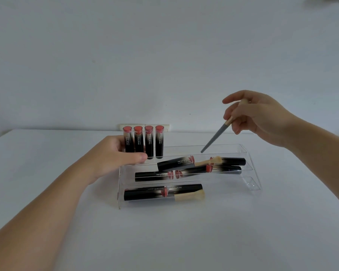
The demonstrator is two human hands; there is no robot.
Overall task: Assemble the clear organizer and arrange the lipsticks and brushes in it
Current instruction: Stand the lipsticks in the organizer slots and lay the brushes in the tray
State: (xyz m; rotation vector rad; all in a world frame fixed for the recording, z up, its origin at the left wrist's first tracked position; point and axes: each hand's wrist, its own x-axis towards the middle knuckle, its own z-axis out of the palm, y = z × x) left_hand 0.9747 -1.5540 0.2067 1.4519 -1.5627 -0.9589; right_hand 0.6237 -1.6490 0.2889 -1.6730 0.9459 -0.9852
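A clear stepped organizer [250,165] stands on the white table. Several black lipsticks with red caps [149,141] stand upright at the left of its top tier. My left hand [114,153] grips the leftmost upright ones. Other lipsticks [184,162] lie flat in the middle and front tiers, along with a brush [207,161] in the middle tier and another brush [190,195] in the front tier. My right hand [252,116] holds a grey-and-wood brush [215,137] by its upper end, with the grey tip pointing down into the top tier's right part.
A white wall rises behind the table [184,241]. A white wall socket plate [168,127] sits right behind the upright lipsticks.
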